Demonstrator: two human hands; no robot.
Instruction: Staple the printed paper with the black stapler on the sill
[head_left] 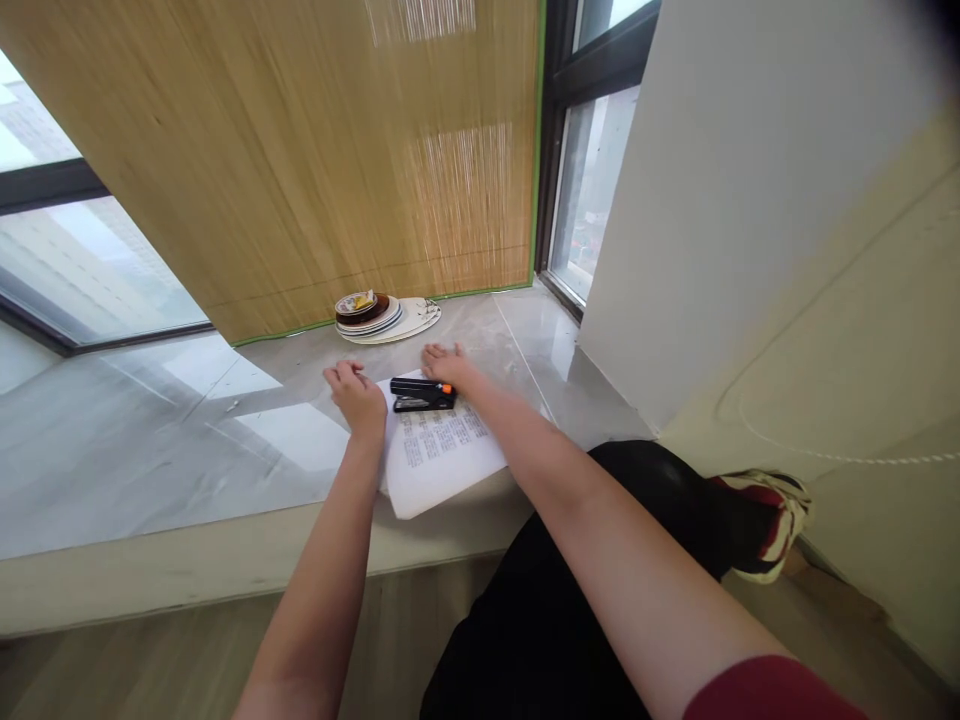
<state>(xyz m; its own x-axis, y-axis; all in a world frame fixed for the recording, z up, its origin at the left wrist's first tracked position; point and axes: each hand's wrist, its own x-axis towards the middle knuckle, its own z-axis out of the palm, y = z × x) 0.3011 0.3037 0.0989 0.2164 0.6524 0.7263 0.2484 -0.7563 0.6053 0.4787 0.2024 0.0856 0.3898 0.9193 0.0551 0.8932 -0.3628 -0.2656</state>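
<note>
A printed sheet of paper (442, 460) lies on the grey marble-look window ledge (187, 450), its near end sticking out past the front edge. On the upper part of the sheet rests a black stapler (422, 394) with an orange piece at its right end. My left hand (358, 398) is beside the paper's left edge, fingers loosely bent and apart, with nothing seen in them. Just beyond the stapler, my right hand (448, 365) lies with its fingers spread at the paper's far edge. Its wrist passes close to the stapler's orange end.
Behind my hands, a stack of plates (371, 318) sits by a bamboo blind (337, 170), with a small yellow item on top. Windows flank the blind. A white wall (675, 220) rises at right, where a beaded cord (847, 459) hangs. My bent leg is below the ledge.
</note>
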